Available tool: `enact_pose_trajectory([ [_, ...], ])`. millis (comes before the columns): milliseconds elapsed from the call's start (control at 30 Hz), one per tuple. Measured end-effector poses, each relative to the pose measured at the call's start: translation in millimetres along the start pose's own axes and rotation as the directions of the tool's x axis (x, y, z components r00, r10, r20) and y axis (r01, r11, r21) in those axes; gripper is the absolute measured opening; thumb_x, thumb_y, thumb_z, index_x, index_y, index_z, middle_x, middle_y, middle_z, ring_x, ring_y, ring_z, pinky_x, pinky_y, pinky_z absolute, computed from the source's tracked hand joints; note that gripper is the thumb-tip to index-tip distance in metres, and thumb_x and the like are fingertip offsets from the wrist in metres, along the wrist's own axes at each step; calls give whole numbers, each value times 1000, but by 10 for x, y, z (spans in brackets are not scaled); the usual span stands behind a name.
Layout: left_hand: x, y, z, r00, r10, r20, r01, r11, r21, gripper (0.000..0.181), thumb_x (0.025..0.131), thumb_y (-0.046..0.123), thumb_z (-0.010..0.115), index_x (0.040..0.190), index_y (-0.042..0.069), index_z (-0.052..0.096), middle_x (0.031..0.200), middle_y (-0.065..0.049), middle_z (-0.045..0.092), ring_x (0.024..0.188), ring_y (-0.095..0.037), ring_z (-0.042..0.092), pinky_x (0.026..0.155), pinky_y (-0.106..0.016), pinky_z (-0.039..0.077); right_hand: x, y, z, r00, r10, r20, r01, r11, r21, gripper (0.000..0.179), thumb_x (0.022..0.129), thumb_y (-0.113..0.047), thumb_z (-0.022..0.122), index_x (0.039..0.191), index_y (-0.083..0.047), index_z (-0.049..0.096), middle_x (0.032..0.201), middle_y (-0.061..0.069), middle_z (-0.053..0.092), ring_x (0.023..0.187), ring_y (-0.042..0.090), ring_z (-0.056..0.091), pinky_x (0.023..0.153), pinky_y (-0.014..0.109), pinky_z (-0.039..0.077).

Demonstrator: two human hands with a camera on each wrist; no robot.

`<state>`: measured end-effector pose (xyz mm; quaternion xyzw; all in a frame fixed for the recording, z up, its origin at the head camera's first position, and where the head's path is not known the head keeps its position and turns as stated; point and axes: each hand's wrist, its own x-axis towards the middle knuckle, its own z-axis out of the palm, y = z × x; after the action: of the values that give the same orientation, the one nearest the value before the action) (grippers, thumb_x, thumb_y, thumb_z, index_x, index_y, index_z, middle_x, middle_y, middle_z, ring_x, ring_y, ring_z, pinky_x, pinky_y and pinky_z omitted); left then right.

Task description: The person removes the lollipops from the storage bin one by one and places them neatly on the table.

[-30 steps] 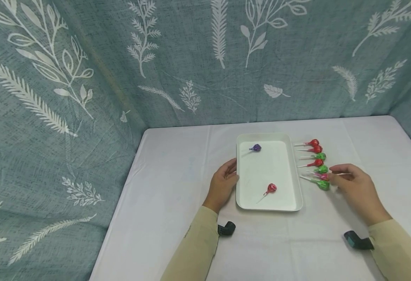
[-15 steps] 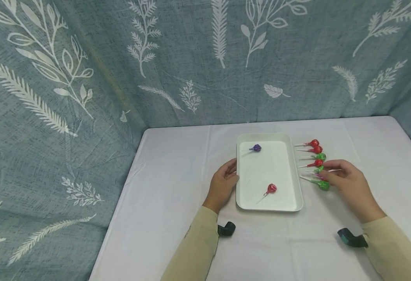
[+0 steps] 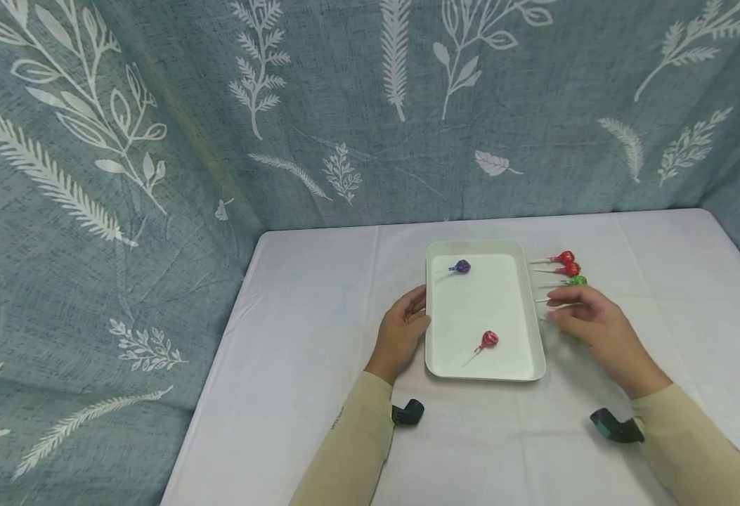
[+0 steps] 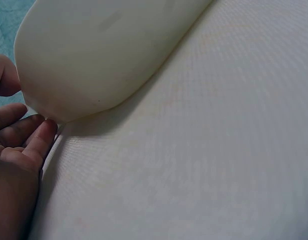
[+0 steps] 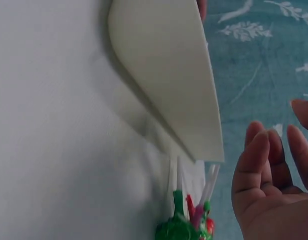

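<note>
A white rectangular tray [image 3: 480,309] lies on the table with a purple-wrapped lollipop [image 3: 462,267] near its far left corner and a red one [image 3: 488,340] toward its near side. My left hand [image 3: 401,334] holds the tray's left edge, thumb at the rim; in the left wrist view its fingertips [image 4: 47,131] meet the tray's outer wall. My right hand [image 3: 591,330] hovers over the row of lollipops beside the tray, hiding several of them. In the right wrist view its thumb and fingers are apart with nothing between them, above a green lollipop [image 5: 176,227] on the table.
Beyond my right hand, two red lollipops [image 3: 566,263] and a green one [image 3: 577,280] lie with their sticks toward the tray's right wall. White cloth covers the table [image 3: 294,351]; a leaf-patterned teal curtain [image 3: 344,105] hangs behind and at the left.
My right hand has moved left from the lollipop heads to above their sticks, covering the nearer ones. My left hand and the tray stay in place.
</note>
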<state>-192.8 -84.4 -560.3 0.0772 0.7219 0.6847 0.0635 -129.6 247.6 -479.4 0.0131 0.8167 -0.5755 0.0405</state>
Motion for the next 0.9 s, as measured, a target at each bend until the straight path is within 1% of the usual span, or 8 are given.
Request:
enact_pose_trajectory([
  [100,6,-6,-2,1000,5,2,-5,1000,3,54,103,1,62,156,4,57,150,-6,64,134,-18,63,112,-29,52,17,-40,60,999,-15,31,14,1000,27,41,108,-15,70,144,3,57,135,6,61,106,8,66,84,18,59],
  [233,7,-11,-4,1000,8,5,-8,1000,3,54,103,1,62,156,4,57,150,-6,64,135,-17,63,112,-29,52,47,-79,147,997,-19,72,17,999,32,42,108,-12,69,146,3,56,139,16,59,107,9,65,86,18,59],
  [400,7,-11,-1,1000,4,4,-4,1000,0,54,102,1,62,156,3,57,150,-6,64,134,-16,63,112,-29,52,92,-108,249,994,-16,111,11,999,45,43,106,-8,71,145,4,57,135,23,62,105,13,68,88,18,59],
  [567,8,-13,-1,1000,5,8,-5,1000,-5,55,102,1,62,157,2,55,150,-7,64,134,-16,63,112,-29,52,130,-137,347,988,-14,151,6,998,57,43,105,-12,74,143,4,59,136,23,63,107,15,69,89,20,59],
  [667,6,-8,-4,1000,10,11,-10,1000,-13,55,102,0,62,157,1,55,151,-8,64,134,-17,63,112,-30,52,154,-147,410,983,-30,183,18,998,66,41,105,-9,73,141,6,59,138,24,62,108,17,70,89,21,58],
  [767,5,1,-1,1000,15,12,-15,1000,-15,55,102,1,62,157,1,55,151,-8,63,135,-18,63,112,-30,52,184,-139,469,974,-43,222,28,997,71,40,104,-6,73,139,6,59,138,24,61,109,20,70,88,24,59],
  [900,6,7,5,1000,16,15,-15,1000,-16,55,103,2,62,157,2,55,151,-8,63,135,-19,62,112,-31,52,212,-118,528,959,-26,282,3,997,82,41,103,-8,75,140,4,61,136,22,63,111,28,69,87,31,63],
])
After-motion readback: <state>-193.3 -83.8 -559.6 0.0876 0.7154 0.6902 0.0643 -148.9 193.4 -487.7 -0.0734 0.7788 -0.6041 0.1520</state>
